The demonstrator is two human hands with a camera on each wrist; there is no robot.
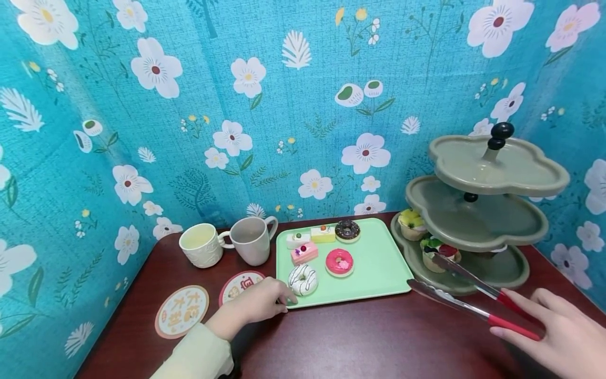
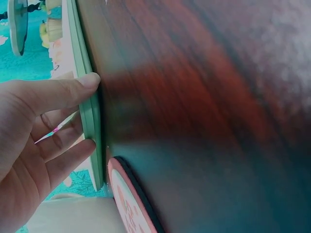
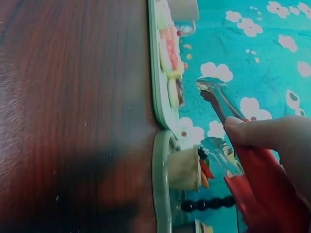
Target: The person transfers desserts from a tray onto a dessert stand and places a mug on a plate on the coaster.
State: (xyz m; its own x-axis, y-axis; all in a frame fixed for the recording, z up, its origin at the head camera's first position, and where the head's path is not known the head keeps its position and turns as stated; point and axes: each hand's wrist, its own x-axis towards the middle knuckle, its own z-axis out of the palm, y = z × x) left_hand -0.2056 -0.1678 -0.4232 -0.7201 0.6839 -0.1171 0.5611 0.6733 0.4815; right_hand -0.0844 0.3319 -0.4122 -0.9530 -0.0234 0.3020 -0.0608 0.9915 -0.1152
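My left hand (image 1: 267, 300) is at the near left corner of the light green tray (image 1: 374, 284), thumb and fingers pinching its rim (image 2: 90, 121). On the tray lie a white striped donut (image 1: 303, 279), a pink donut (image 1: 339, 262), a chocolate donut (image 1: 347, 231) and small cake slices (image 1: 304, 253). My right hand (image 1: 558, 326) holds red-handled metal tongs (image 1: 466, 306), their arms spread apart with nothing between them. One tip overlaps a fruit tart (image 1: 433, 259) on the bottom tier of the stand; the other is by the tray's near right corner.
A three-tier grey-green stand (image 1: 502, 163) rises at the right, with a green-topped tart (image 1: 411, 225) on its bottom tier. Left of the tray are a cream mug (image 1: 202, 247), a grey mug (image 1: 251, 242) and two round coasters (image 1: 182, 311). A flowered blue cloth (image 1: 284, 131) hangs behind.
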